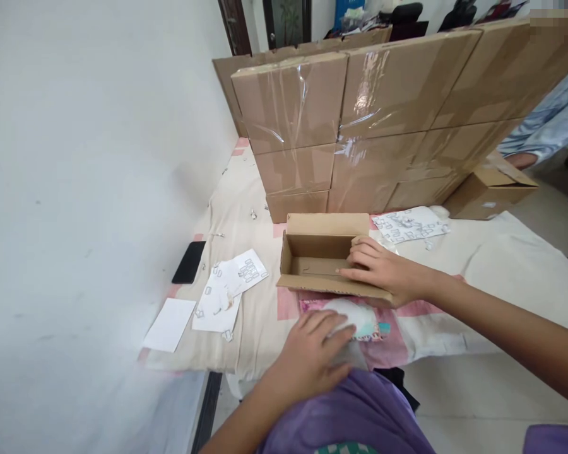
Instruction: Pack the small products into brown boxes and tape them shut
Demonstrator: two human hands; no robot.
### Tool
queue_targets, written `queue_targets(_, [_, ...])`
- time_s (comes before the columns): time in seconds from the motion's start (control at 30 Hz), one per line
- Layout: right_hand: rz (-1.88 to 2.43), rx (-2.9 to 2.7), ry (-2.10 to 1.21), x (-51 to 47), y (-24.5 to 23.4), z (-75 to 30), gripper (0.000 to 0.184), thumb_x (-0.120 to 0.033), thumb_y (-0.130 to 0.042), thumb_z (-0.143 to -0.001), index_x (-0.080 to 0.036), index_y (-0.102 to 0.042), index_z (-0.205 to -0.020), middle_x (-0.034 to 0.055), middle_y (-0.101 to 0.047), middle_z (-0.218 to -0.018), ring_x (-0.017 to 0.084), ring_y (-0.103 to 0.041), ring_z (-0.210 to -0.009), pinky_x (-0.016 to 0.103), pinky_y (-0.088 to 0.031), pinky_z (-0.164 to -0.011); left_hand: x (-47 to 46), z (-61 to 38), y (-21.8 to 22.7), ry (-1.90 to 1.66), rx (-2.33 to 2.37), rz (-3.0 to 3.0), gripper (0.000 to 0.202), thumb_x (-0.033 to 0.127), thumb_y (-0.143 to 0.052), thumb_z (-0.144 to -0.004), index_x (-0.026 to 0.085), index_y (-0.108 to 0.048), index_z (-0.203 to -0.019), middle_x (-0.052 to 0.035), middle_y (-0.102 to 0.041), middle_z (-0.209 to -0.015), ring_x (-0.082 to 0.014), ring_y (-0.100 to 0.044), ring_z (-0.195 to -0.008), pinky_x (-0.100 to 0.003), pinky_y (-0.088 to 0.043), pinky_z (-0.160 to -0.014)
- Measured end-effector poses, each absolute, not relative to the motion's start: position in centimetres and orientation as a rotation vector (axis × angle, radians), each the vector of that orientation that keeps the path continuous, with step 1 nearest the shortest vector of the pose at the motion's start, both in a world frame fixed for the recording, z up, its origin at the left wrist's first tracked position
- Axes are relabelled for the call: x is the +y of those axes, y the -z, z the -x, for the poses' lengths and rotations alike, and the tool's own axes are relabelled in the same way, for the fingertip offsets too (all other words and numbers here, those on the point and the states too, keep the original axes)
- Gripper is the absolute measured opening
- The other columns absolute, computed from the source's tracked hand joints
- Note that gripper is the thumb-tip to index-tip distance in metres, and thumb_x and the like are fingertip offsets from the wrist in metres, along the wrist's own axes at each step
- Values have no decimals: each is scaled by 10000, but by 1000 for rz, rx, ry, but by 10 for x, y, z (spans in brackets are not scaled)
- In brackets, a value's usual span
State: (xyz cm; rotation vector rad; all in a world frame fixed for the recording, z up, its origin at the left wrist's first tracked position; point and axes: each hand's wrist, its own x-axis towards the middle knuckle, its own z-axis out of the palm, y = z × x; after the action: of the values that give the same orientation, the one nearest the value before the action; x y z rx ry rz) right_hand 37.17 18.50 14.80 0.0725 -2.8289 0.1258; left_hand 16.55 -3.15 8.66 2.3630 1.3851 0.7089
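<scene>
A small cardboard box (319, 265) lies open-topped in front of me, its flaps folded outward and its inside bare. My right hand (376, 268) reaches over its right end, fingers and thumb inside, holding that end. Below the box is a pink-and-white plastic packet (366, 318) with a turquoise patch. My left hand (315, 353) hovers or rests by the packet's left side, near my body, with fingers apart and nothing held. Whether it touches the packet I cannot tell.
A wall of taped cardboard boxes (378, 126) stands behind. Printed paper sheets (222, 296), a blank white sheet (170, 325) and a dark phone (189, 261) lie left. Another printed sheet (409, 224) and an open carton (490, 189) are right. Beyond it is a person's sleeve (549, 120).
</scene>
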Motion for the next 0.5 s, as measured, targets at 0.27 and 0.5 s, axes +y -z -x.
queue_targets(0.27, [581, -1749, -200, 178, -68, -384, 356, -516, -537, -919, -263, -609, -1158, 98, -502, -1030, 308, -592, -992, 554, -522, -881, 17, -176, -80, -189, 1636, -2343, 931, 470, -777, -753, 280, -342, -1554, -165, -562, -1350, -380, -559, -1191, -517, -452, -1013])
queue_targets(0.5, [675, -1814, -68, 156, -43, -358, 212, -386, -632, -873, -306, -783, -996, 94, -477, -1119, 320, -471, -1127, 588, -446, -1001, 9, -126, -101, -403, 1402, -2184, 923, 484, -835, -640, 267, -478, -1463, -94, -630, -1299, -309, -605, -1164, -432, -487, -1016])
